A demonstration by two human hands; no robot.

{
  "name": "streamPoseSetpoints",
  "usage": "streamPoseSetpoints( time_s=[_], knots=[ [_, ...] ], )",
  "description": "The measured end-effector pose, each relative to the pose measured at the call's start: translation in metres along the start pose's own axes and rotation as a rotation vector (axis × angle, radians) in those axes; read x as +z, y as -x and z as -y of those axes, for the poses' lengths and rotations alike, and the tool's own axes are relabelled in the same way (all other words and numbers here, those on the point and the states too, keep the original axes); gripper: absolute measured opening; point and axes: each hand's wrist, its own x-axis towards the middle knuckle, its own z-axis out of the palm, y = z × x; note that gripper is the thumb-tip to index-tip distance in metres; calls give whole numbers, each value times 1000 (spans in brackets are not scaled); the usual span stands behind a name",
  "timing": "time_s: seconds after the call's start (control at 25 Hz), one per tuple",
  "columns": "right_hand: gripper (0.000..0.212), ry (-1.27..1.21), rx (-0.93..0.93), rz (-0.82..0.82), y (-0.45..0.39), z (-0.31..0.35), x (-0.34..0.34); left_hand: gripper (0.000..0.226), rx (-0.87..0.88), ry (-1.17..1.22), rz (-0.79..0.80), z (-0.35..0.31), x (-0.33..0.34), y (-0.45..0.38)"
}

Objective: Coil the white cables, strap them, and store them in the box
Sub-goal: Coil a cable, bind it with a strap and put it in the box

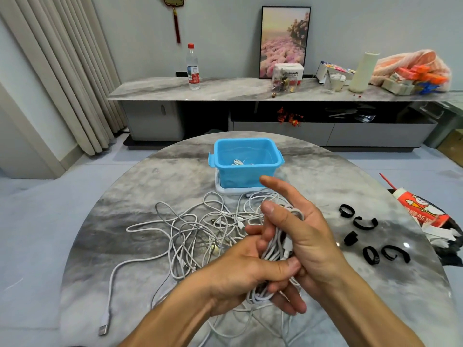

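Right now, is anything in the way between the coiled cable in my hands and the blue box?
Nothing visible blocks it. The coiled cable, held by both the left hand and right hand, sits just in front of the open blue box; only loose white cables lie flat between them.

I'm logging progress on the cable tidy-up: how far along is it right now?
Early on. Done: at least one white cable already lies in the blue box. In hand: the right hand and left hand both hold a coiled bundle, not yet strapped. Left: the tangle of loose cables on the table, and five black straps unused at the right.
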Motion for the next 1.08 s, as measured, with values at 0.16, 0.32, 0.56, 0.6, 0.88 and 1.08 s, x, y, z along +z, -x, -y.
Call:
streamPoseSetpoints(
  time_s=[0.16,0.32,0.56,0.6,0.88,1.08],
  knots=[
    [33,-69,41,-24,-3,3,2,18,-114,77,25,3,3,-1],
    [48,-86,122,-112,0,9,0,23,-165,143,66,1,9,-3],
    [48,-291,149,-1,7,21,-8,15,-250,85,200,5,19,5],
    [48,-290,144,5,7,21,-8,17,-232,97,192,8,20,5],
    [57,-380,35,115,12,24,-11,44,-206,103,211,6,19,2],
    [57,-497,52,248,15,23,-12,28,-229,248,295,7,19,6]
  ],
)
